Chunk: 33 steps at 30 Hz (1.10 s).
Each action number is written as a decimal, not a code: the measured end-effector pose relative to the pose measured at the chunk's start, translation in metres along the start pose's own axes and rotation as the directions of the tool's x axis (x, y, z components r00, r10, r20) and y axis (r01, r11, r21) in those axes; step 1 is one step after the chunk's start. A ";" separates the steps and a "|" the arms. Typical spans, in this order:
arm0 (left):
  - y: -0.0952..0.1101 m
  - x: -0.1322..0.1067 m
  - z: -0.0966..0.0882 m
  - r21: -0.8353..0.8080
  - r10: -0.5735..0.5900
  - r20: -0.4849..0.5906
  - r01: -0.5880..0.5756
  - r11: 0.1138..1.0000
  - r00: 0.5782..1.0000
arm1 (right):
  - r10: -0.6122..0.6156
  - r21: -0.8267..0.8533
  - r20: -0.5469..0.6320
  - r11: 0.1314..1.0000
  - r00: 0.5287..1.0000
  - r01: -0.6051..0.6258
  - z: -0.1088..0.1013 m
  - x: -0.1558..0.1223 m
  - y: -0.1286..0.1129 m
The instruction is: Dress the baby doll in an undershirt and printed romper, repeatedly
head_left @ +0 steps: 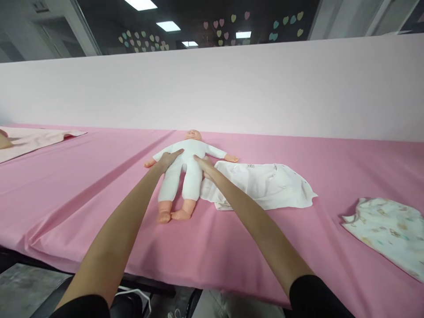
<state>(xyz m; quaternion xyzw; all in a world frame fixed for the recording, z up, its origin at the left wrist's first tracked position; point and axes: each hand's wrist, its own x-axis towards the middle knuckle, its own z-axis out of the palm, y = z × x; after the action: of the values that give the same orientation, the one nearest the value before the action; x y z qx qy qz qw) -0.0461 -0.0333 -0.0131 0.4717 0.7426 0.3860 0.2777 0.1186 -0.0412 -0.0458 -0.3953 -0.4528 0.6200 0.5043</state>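
Pink table (82,185), doll (189,152), white garment (265,185), patterned garment (387,229)

A soft plastic baby doll in a white cloth suit (185,170) lies on its back on the long table under a pink cloth (99,190), head toward the tall pale pink backdrop panel (232,84) behind, feet toward the near edge. The left hand (168,159) rests on the left of its torso, the right hand (203,165) on the right. Just beside the doll, to the right, lies a flat white cloth garment (265,185); well apart, further right and nearer, lies a patterned white cloth garment (387,229). Far left, by the backdrop, lies a pale pink flat cloth (29,139)
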 end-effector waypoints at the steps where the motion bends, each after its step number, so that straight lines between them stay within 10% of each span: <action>1: 0.005 -0.005 -0.001 -0.070 -0.007 0.025 0.009 0.998 1.000 | -0.017 0.024 0.008 1.000 1.000 0.017 -0.002 -0.006 -0.005; 7: 0.045 -0.063 0.002 -0.605 0.305 0.186 -0.135 0.784 0.934 | -0.220 0.031 0.020 0.975 0.975 0.219 -0.034 -0.055 -0.045; 13: 0.073 -0.133 0.056 -0.798 0.469 0.212 -0.125 0.590 0.857 | -0.371 -0.115 -0.063 0.925 0.927 0.362 -0.113 -0.117 -0.081; 22: 0.064 -0.191 0.157 -0.783 0.420 0.377 0.041 0.621 0.826 | -0.255 -0.281 -0.196 0.940 0.947 0.195 -0.215 -0.181 -0.075; 33: 0.045 -0.186 0.169 -0.681 0.380 0.461 0.045 0.730 0.802 | -0.141 -0.259 -0.214 0.962 0.967 0.083 -0.228 -0.177 -0.054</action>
<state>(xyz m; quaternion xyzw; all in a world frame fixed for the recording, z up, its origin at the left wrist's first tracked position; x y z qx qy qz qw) 0.1818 -0.1396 -0.0590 0.5030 0.3890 0.4882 0.5978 0.3807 -0.1739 -0.0516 -0.4978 -0.4868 0.4788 0.5347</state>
